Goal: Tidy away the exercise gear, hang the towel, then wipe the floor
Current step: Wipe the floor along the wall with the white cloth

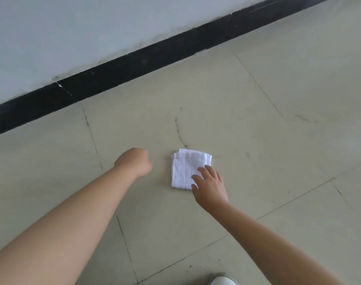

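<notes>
Cloth [185, 168], unmarked, under right hand [210, 187]

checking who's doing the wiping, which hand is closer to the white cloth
Right. The right hand rests with spread fingers on the cloth. The left hand is curled, apart from it on its left side, touching nothing.

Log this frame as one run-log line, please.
stage: floor wipe | right hand: fingers spread on folded white cloth | left hand: fingers curled, off cloth | cloth flat on tiled floor

A folded white cloth [185, 168] lies flat on the pale tiled floor [258, 130].
</notes>
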A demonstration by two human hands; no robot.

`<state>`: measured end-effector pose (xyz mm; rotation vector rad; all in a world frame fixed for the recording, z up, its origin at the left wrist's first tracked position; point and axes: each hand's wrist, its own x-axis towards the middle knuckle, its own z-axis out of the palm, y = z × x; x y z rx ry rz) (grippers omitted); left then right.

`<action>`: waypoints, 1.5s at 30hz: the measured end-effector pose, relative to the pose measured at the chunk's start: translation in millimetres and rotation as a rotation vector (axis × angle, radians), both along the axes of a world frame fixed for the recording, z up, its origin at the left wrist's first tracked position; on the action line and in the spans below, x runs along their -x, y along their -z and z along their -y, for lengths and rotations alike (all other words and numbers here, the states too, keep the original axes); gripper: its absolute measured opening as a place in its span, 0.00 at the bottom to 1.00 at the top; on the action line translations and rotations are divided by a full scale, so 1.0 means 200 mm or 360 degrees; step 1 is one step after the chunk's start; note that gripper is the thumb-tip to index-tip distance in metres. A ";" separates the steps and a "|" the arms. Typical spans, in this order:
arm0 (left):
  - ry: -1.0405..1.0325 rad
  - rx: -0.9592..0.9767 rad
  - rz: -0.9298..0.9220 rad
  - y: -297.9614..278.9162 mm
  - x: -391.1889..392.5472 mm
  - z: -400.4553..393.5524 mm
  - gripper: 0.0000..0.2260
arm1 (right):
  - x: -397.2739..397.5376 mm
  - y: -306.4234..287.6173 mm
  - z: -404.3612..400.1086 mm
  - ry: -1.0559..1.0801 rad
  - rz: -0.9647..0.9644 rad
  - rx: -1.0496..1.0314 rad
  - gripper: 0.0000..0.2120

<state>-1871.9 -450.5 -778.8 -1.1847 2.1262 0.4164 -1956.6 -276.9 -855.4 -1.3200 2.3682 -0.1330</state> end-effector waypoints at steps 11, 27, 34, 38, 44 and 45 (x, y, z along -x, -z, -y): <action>0.0407 0.0191 0.0102 0.13 -0.05 0.20 0.16 | 0.00 0.20 0.19 -0.0338 0.0130 -0.0387 0.29; 0.0015 -0.0211 -0.0318 0.41 -0.15 0.31 0.15 | 0.38 0.29 0.25 0.0893 0.0028 -0.0364 0.25; -0.0216 -0.0190 -0.0447 0.40 -0.25 0.43 0.13 | 0.32 0.28 0.33 0.1024 0.0114 -0.0243 0.27; -0.0311 -0.0255 -0.0485 0.41 -0.27 0.45 0.12 | 0.31 0.29 0.40 0.1012 0.0137 -0.0178 0.25; -0.0380 -0.0346 -0.0487 0.41 -0.30 0.44 0.12 | 0.27 0.27 0.62 0.0675 0.0290 -0.0098 0.24; -0.0386 -0.0353 -0.0478 0.41 -0.31 0.45 0.12 | 0.22 0.27 0.66 0.0574 0.0325 -0.0072 0.24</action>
